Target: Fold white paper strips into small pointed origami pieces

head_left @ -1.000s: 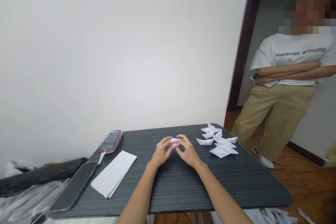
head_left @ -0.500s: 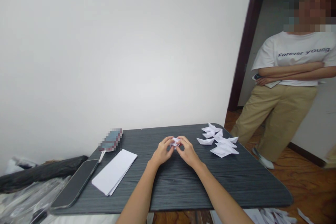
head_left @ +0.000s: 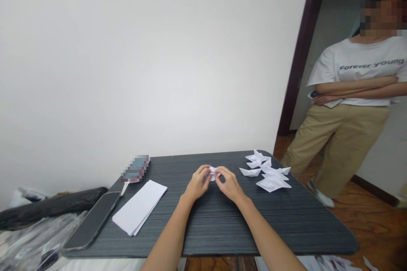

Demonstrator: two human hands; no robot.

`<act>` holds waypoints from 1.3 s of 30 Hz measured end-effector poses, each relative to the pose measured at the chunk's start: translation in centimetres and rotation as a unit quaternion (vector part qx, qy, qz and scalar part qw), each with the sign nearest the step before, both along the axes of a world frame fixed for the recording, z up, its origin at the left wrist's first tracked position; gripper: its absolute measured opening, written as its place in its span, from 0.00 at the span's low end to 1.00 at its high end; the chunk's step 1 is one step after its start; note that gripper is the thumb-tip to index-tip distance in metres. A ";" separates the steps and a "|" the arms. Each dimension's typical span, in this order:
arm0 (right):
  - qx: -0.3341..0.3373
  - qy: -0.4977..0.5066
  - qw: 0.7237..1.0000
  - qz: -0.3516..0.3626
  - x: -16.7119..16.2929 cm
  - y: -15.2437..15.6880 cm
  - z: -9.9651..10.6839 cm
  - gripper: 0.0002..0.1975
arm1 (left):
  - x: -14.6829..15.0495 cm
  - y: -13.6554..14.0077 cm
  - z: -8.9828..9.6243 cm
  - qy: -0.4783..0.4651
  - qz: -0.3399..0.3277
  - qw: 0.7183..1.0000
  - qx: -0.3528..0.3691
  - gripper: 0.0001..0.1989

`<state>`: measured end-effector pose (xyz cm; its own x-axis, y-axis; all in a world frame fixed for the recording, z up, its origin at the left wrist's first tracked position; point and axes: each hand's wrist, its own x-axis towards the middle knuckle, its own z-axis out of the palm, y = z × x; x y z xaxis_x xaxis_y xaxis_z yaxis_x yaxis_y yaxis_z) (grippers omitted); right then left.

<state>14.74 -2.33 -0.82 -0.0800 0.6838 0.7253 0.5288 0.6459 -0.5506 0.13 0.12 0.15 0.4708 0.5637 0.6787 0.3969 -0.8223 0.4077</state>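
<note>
A small folded piece of white paper (head_left: 213,174) is pinched between my two hands above the middle of the dark table (head_left: 219,228). My left hand (head_left: 197,183) grips its left side, thumb and fingers closed on it. On the other side, my right hand (head_left: 229,184) holds it in the same kind of pinch. The fingers cover much of the paper, so its exact shape is partly hidden. To the right lie several folded paper boats (head_left: 273,183), bunched together, with one boat (head_left: 250,172) nearest my right hand.
A stack of white paper sheets (head_left: 140,207) lies at the left, beside a large dark phone (head_left: 93,220). Behind it is another device (head_left: 136,169), its screen blurred. A person (head_left: 352,89) stands right of the table, arms folded. Plastic bags (head_left: 38,241) sit at lower left.
The fingers have shifted slightly on the folded paper, and a little more of it shows between them. The whole view has turned very slightly.
</note>
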 end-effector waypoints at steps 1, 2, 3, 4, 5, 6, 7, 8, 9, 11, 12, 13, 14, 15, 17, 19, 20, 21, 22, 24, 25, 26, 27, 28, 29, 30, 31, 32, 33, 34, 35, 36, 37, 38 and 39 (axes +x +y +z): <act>-0.001 -0.003 1.000 0.009 0.1 0.0 0.0 0.06 | 0.0 0.0 0.1 -0.004 -0.003 1.000 -0.001 0.07; -0.003 -0.003 1.000 0.015 0.1 0.0 0.1 0.06 | 0.0 0.0 0.1 -0.008 -0.006 1.000 -0.003 0.07; -0.006 -0.001 1.000 0.018 0.1 0.0 0.0 0.05 | -0.1 0.0 0.2 -0.012 -0.010 1.000 -0.005 0.07; -0.011 0.006 1.000 0.015 0.1 0.0 0.0 0.05 | -0.1 0.0 0.3 -0.017 -0.012 1.000 -0.007 0.07; -0.017 0.014 1.000 0.009 0.1 0.1 -0.1 0.05 | 0.0 0.0 0.3 -0.024 -0.016 1.000 -0.010 0.07; -0.024 0.023 0.999 0.002 0.0 0.2 -0.2 0.05 | 0.0 0.0 0.3 -0.030 -0.019 0.999 -0.015 0.07; -0.032 0.034 0.999 -0.003 0.0 0.3 -0.3 0.05 | 0.0 0.0 0.3 -0.038 -0.021 0.999 -0.024 0.07; -0.041 0.045 0.998 -0.002 0.0 0.4 -0.3 0.05 | 0.1 0.0 0.3 -0.048 -0.021 0.998 -0.038 0.07; -0.049 0.056 0.997 0.004 0.0 0.5 -0.4 0.05 | 0.1 0.0 0.2 -0.061 -0.021 0.996 -0.056 0.08; -0.065 0.076 0.994 0.034 0.0 0.6 -0.5 0.06 | 0.2 0.1 0.0 -0.092 -0.019 0.990 -0.103 0.09; -0.072 0.082 0.993 0.052 0.0 0.7 -0.5 0.07 | 0.2 0.2 -0.1 -0.107 -0.021 0.986 -0.127 0.09; -0.078 0.087 0.991 0.066 0.1 0.7 -0.5 0.08 | 0.3 0.3 -0.2 -0.120 -0.026 0.981 -0.151 0.09; -0.082 0.092 0.990 0.072 0.1 0.7 -0.5 0.09 | 0.2 0.4 -0.2 -0.130 -0.032 0.976 -0.172 0.09; -0.085 0.098 0.989 0.072 0.2 0.7 -0.5 0.09 | 0.2 0.5 -0.2 -0.137 -0.037 0.972 -0.189 0.09; -0.089 0.111 0.988 0.061 0.3 0.8 -0.6 0.09 | 0.1 0.6 -0.1 -0.140 -0.037 0.967 -0.209 0.10; -0.095 0.126 0.986 0.052 0.6 1.0 -0.6 0.08 | -0.1 0.6 0.1 -0.130 -0.033 0.967 -0.217 0.10; -0.101 0.131 0.985 0.054 0.7 1.0 -0.6 0.08 | -0.2 0.5 0.3 -0.122 -0.037 0.967 -0.221 0.10; -0.109 0.136 0.983 0.058 0.9 1.1 -0.6 0.08 | -0.4 0.5 0.5 -0.113 -0.048 0.966 -0.226 0.11; -0.117 0.141 0.981 0.061 1.0 1.1 -0.6 0.08 | -0.5 0.4 0.7 -0.104 -0.066 0.965 -0.231 0.11; -0.137 0.151 0.977 0.069 1.3 1.1 -0.5 0.08 | -0.7 0.3 1.1 -0.088 -0.104 0.961 -0.239 0.14; -0.145 0.156 0.974 0.073 1.4 1.1 -0.5 0.08 | -0.7 0.2 1.2 -0.082 -0.115 0.960 -0.240 0.15; -0.149 0.161 0.973 0.075 1.5 1.1 -0.4 0.08 | -0.8 0.3 1.2 -0.078 -0.118 0.961 -0.239 0.15; -0.152 0.165 0.972 0.076 1.6 1.1 -0.4 0.08 | -0.8 0.3 1.1 -0.078 -0.113 0.962 -0.238 0.15; -0.154 0.167 0.971 0.077 1.6 1.1 -0.4 0.08 | -0.8 0.4 1.0 -0.082 -0.101 0.963 -0.236 0.13; -0.155 0.170 0.970 0.077 1.7 1.1 -0.4 0.09 | -0.8 0.6 0.8 -0.091 -0.088 0.963 -0.236 0.12; -0.156 0.173 0.970 0.076 1.7 1.2 -0.4 0.09 | -0.8 0.7 0.6 -0.102 -0.076 0.963 -0.238 0.11; -0.158 0.177 0.968 0.078 1.7 1.2 -0.4 0.09 | -0.7 0.9 0.4 -0.116 -0.066 0.961 -0.242 0.11; -0.160 0.182 0.967 0.084 1.6 1.3 -0.4 0.10 | -0.7 1.0 0.2 -0.130 -0.059 0.958 -0.248 0.11; -0.163 0.186 0.965 0.092 1.6 1.4 -0.5 0.10 | -0.6 1.1 0.0 -0.144 -0.055 0.954 -0.256 0.11; -0.164 0.190 0.963 0.099 1.5 1.5 -0.6 0.11 | -0.6 1.1 -0.1 -0.155 -0.054 0.950 -0.265 0.12; -0.164 0.193 0.962 0.104 1.5 1.5 -0.7 0.12 | -0.5 1.1 -0.2 -0.163 -0.056 0.947 -0.271 0.12; -0.164 0.194 0.962 0.105 1.5 1.6 -0.8 0.13 | -0.5 1.1 -0.2 -0.167 -0.059 0.946 -0.273 0.12; -0.163 0.193 0.962 0.103 1.4 1.6 -0.9 0.13 | -0.5 1.0 -0.3 -0.166 -0.062 0.946 -0.270 0.12; -0.162 0.189 0.963 0.099 1.4 1.6 -0.9 0.12 | -0.4 1.0 -0.3 -0.161 -0.062 0.949 -0.262 0.13; -0.161 0.184 0.965 0.097 1.3 1.5 -0.9 0.12 | -0.4 1.0 -0.3 -0.154 -0.058 0.954 -0.252 0.13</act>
